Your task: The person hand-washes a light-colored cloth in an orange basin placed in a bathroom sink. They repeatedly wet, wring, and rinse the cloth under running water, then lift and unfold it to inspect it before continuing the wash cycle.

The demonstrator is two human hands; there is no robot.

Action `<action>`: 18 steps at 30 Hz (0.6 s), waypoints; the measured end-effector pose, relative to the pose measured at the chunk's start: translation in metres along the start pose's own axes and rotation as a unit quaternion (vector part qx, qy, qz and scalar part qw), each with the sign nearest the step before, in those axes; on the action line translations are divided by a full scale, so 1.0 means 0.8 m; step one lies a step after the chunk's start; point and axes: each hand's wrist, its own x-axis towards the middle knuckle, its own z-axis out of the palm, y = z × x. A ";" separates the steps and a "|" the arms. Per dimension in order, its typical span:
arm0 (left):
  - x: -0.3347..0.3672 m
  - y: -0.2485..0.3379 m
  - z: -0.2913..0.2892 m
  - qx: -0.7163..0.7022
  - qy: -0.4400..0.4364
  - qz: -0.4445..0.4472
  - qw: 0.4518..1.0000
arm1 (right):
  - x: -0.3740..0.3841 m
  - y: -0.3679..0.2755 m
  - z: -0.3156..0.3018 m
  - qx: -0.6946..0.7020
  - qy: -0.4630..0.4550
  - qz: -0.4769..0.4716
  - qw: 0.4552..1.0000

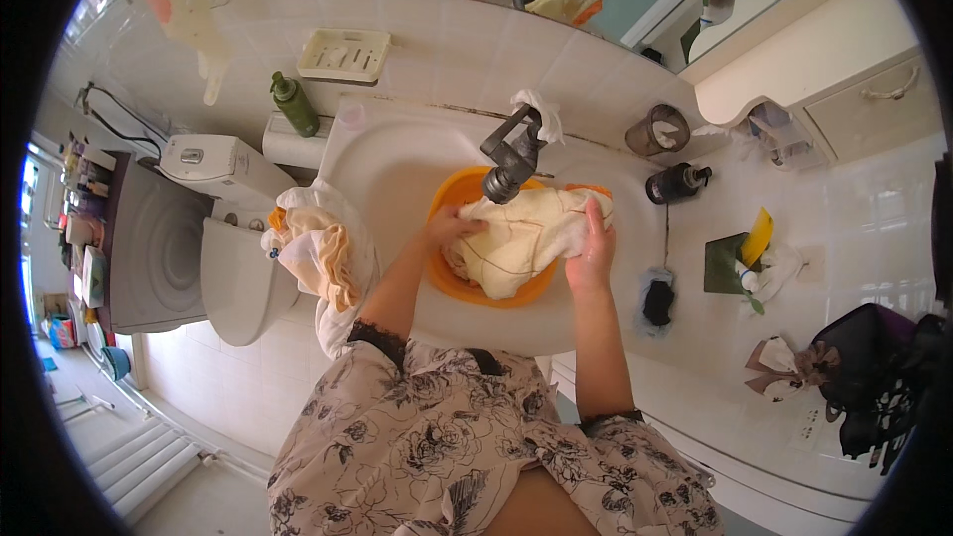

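A pale cream towel point(526, 238) with thin brown lines is bunched over an orange basin point(433, 256) standing in the white sink point(382, 154). My left hand point(454, 228) grips the towel's left side, fingers bent over its upper fold. On the other side my right hand point(592, 256) holds the towel's right end, thumb along the edge; its other fingers are partly hidden by the cloth. An orange patch of fabric shows above that end. The dark grey faucet point(509, 171) hangs over the basin, just above the towel. Whatever lies beneath the towel is hidden.
Peach and white clothes point(323, 253) drape over the sink's left edge, beside the toilet point(238, 283). A green pump bottle point(294, 104) stands behind on the left. At right are a black bottle point(678, 183), a brown cup point(657, 131) and a dark scrubber point(656, 303).
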 end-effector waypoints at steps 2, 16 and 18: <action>-0.038 0.070 0.014 -0.115 0.092 -0.049 0.988 | 0.010 0.015 -0.036 -0.022 0.044 -0.001 0.999; 0.011 0.022 0.043 -0.210 0.272 0.142 0.928 | 0.033 0.197 0.003 -0.399 -0.110 -0.039 0.910; 0.026 -0.004 0.025 -0.318 0.234 0.116 0.912 | 0.025 0.198 0.025 -0.428 -0.084 -0.092 0.895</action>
